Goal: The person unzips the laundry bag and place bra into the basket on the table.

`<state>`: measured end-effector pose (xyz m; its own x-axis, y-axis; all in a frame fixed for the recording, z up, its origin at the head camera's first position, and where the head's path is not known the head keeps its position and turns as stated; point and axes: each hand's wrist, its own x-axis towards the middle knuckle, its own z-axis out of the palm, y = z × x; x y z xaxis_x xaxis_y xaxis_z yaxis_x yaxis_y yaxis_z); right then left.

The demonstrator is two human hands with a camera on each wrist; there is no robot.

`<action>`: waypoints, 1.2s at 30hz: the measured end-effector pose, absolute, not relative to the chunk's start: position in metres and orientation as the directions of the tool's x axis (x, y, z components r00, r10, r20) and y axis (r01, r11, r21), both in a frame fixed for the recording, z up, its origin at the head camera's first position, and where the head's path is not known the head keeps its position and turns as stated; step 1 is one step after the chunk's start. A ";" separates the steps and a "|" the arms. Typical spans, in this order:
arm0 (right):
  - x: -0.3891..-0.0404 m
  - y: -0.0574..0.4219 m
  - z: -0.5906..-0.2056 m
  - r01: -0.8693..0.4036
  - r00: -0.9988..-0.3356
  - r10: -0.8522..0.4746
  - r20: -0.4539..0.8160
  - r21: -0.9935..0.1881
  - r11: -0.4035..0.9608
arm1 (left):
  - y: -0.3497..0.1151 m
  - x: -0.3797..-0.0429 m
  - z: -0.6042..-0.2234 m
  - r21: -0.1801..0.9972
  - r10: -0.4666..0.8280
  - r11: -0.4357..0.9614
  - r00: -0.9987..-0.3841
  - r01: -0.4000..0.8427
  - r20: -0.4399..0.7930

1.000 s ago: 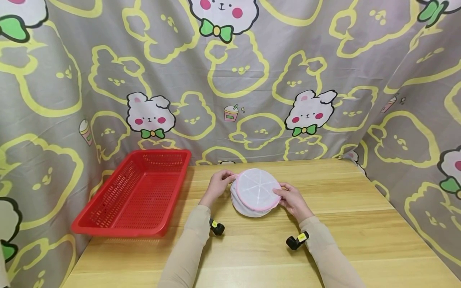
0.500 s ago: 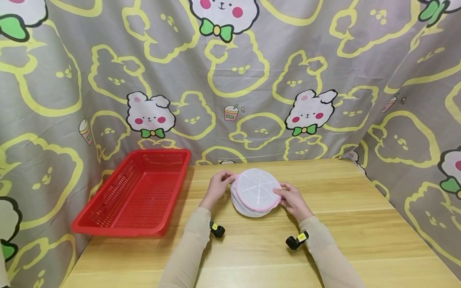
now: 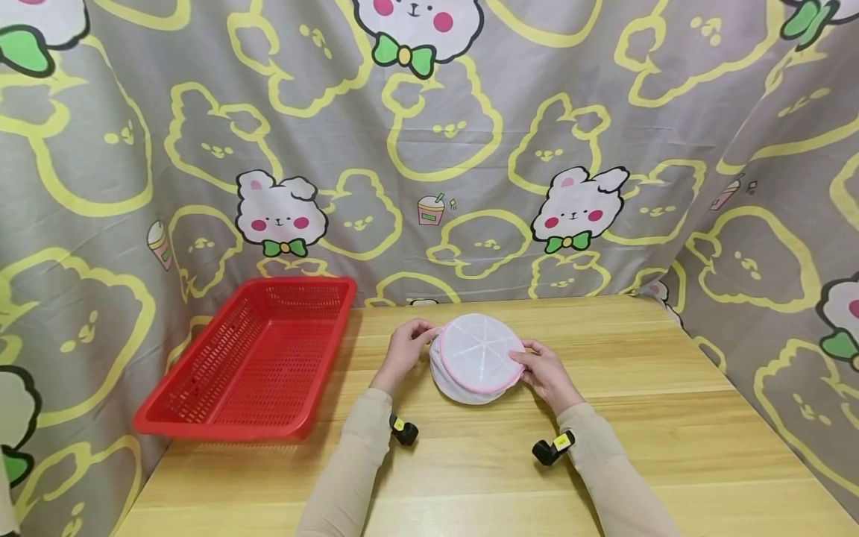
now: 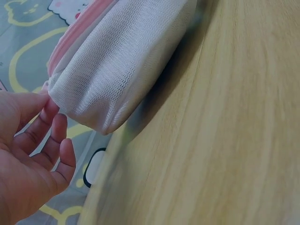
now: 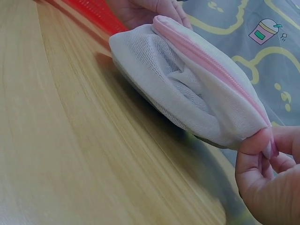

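Note:
Between both hands is a round white mesh laundry bag with a pink zipper around its top edge. Its flat top shows pale lines crossing at the centre, and its mesh side sags in folds. My left hand pinches the bag's left edge near the zipper between thumb and index finger; the other fingers curl loosely beside it. On the opposite edge, my right hand pinches the rim, thumb on top. The bag is held tilted, its underside close to the wooden table; contact is hard to tell.
A red plastic basket with slotted walls stands to the left on the table. Behind and on both sides hangs a grey curtain with cartoon bears. Black wrist cameras sit on both sleeves.

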<state>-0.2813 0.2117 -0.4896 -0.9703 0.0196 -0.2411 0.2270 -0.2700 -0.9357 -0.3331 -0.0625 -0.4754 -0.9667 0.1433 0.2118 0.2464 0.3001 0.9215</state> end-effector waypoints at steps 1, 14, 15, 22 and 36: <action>-0.282 0.212 -0.490 0.226 -0.970 0.021 -0.240 -0.936 -0.269 | -0.063 -0.333 -0.475 0.920 0.143 0.302 -0.966 0.248 0.214; -0.283 0.211 -0.490 0.222 -0.971 0.027 -0.237 -0.940 -0.261 | -0.066 -0.330 -0.474 0.912 0.147 0.319 -0.964 0.257 0.220; -0.282 0.211 -0.490 0.221 -0.971 0.027 -0.236 -0.941 -0.256 | -0.067 -0.330 -0.473 0.911 0.146 0.323 -0.964 0.257 0.221; -0.282 0.211 -0.490 0.217 -0.973 0.026 -0.230 -0.944 -0.249 | -0.068 -0.326 -0.471 0.905 0.147 0.337 -0.964 0.259 0.221; -0.282 0.211 -0.491 0.231 -0.969 0.036 -0.246 -0.945 -0.230 | -0.070 -0.319 -0.470 0.896 0.169 0.359 -0.962 0.263 0.214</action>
